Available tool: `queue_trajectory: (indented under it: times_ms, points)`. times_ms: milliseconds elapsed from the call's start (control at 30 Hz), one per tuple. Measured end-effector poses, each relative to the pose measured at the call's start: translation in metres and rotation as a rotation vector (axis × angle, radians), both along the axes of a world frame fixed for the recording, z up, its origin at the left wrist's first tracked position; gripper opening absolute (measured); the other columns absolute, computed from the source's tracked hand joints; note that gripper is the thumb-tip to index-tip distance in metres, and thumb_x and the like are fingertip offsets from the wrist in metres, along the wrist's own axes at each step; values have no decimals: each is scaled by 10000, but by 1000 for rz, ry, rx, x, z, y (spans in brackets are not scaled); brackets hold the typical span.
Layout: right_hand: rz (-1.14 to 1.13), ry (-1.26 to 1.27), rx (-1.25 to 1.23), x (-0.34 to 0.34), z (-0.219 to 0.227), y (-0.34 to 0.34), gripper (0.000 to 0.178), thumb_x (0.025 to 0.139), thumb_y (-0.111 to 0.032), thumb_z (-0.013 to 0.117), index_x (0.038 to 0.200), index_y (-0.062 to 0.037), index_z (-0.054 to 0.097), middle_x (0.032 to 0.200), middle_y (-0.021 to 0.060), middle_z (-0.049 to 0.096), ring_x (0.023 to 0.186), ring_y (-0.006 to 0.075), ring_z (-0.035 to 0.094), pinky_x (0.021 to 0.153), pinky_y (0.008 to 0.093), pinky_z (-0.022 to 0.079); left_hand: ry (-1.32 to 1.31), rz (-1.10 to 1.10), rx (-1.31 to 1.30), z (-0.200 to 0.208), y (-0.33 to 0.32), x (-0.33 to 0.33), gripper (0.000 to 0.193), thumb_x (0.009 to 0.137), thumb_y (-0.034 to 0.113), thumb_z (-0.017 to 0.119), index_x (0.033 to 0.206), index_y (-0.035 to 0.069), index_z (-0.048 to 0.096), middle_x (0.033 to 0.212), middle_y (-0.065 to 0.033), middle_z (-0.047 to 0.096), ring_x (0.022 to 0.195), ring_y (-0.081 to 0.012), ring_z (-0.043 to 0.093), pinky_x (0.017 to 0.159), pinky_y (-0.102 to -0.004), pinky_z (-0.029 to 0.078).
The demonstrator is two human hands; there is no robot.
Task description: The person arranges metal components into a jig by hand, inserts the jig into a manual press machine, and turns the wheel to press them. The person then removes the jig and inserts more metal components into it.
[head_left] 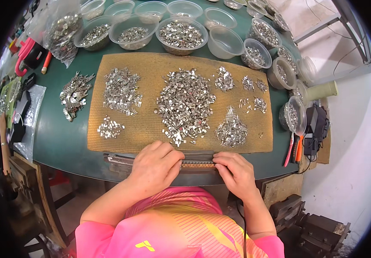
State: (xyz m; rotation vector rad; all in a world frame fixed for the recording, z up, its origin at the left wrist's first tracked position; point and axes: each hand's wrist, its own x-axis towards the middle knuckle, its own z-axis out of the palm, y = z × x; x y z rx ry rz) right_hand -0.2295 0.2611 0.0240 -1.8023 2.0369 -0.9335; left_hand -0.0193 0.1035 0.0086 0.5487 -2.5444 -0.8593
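Slotted metal strip [198, 164] between left fingers [171, 157] and right fingers [225, 160], both curled close, their grip on it unclear.

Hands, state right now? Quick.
Left hand: fingers curled at the left of the segmented strip; whether its grip is closed can't be told.
Right hand: fingers bent at the strip's right; grip likewise can't be told.

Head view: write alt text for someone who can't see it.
Left hand and right hand touch a narrow segmented strip at the edge of a green table; beyond, small metal pieces lie heaped on a tan mat with plastic bowls behind and right.
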Motion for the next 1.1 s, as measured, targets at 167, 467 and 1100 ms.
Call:
queue_trajectory:
  times_ms: [167, 467, 1100]
  points:
    - [4, 4, -22, -1, -6, 1, 173, 860, -32, 748, 1026, -42, 702, 1050, 98, 737, 935, 289, 712, 818, 374, 558, 57, 5, 13, -1, -2, 2, 126, 853, 83, 743, 973, 78, 704, 868, -69, 624, 815, -285, 605, 714, -405, 505]
    - [-22, -39, -14, -5, -4, 7, 200, 855, -21, 760, 1048, -32, 706, 1052, 121, 737, 960, 297, 720, 820, 368, 569, 183, 47, -67, 2, -12, 22, 200, 822, 76, 792, 1003, 46, 713, 952, -104, 669, 852, -315, 631, 734, -410, 521]
    - [-130, 4, -84, -24, -12, 28, 157, 859, -51, 752, 1016, -60, 745, 1013, 72, 732, 892, 273, 706, 774, 360, 558, 33, 115, -410, 0, -40, 138, 387, 710, 247, 882, 932, 79, 614, 951, -82, 625, 833, -306, 605, 735, -425, 491]
